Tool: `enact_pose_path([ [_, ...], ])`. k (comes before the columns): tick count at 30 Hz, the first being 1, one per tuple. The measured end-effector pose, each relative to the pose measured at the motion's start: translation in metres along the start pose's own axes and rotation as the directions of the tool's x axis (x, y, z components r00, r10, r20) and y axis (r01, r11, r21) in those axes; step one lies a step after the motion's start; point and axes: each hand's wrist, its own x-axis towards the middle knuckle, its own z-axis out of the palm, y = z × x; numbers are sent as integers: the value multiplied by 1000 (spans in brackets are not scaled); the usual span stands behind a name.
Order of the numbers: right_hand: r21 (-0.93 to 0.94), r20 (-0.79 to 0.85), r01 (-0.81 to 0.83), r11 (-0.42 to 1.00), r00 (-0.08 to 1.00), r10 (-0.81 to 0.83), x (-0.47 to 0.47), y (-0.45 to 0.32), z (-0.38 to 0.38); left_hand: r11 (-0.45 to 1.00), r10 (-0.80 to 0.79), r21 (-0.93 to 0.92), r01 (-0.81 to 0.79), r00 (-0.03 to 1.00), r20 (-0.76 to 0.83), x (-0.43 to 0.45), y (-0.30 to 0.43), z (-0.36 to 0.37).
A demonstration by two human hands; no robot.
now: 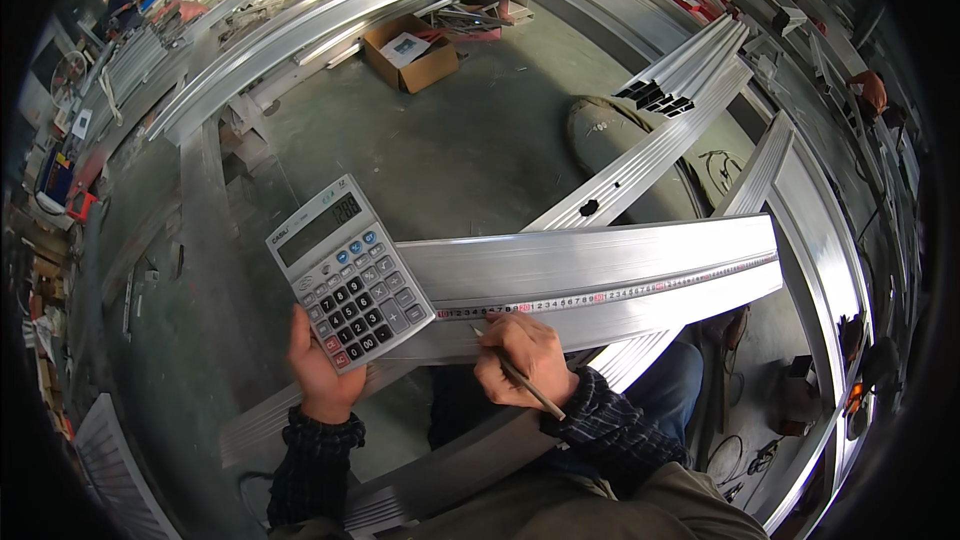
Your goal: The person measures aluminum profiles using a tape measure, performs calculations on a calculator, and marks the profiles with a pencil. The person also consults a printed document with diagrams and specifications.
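My left hand (328, 373) holds a desk calculator (349, 277) tilted up toward me, its lower edge in the palm and digits on its display. Between the fingers of my right hand (521, 360) is a pencil (532, 382), with its tip close to a measuring tape (559, 305). The tape lies lengthwise along a wide aluminium profile (600, 255), whose left part is hidden behind the calculator. The fingertips of my right hand rest at the tape's lower edge. Under the wide profile runs a ribbed aluminium bar (637, 157) with a dark hole cut in it.
An open cardboard box (420, 71) with a paper sheet stands on the floor (480, 135). Hollow profiles (686, 71) lie bundled on the ribbed bar. Large aluminium frame members (322, 15) surround me. A cable (724, 172) lies at right. Two people are in the background.
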Motion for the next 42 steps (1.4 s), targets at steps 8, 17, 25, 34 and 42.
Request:
enact_pose_path([
  [8, -16, 50, -53, 998, 997, 54, -1, -3, -3, 999, -17, -27, 17, 1000, 8, 2, -1, -7],
  [17, -26, 24, -22, 999, 999, 23, 1, -2, -2, 1000, -29, -5, 29, 999, 32, 2, -1, -8],
  [25, -29, 56, -13, 1000, 998, 14, -1, -1, -2, 1000, -18, -11, 18, 1000, 11, 2, -1, -6],
  [34, -34, 39, -1, 999, 999, 3, 2, -3, -2, 999, -41, 3, 41, 999, -31, 2, -2, -6],
  [42, -45, 70, -15, 999, 997, 18, 3, -4, -4, 999, -49, -15, 48, 998, -43, 2, -2, -5],
])
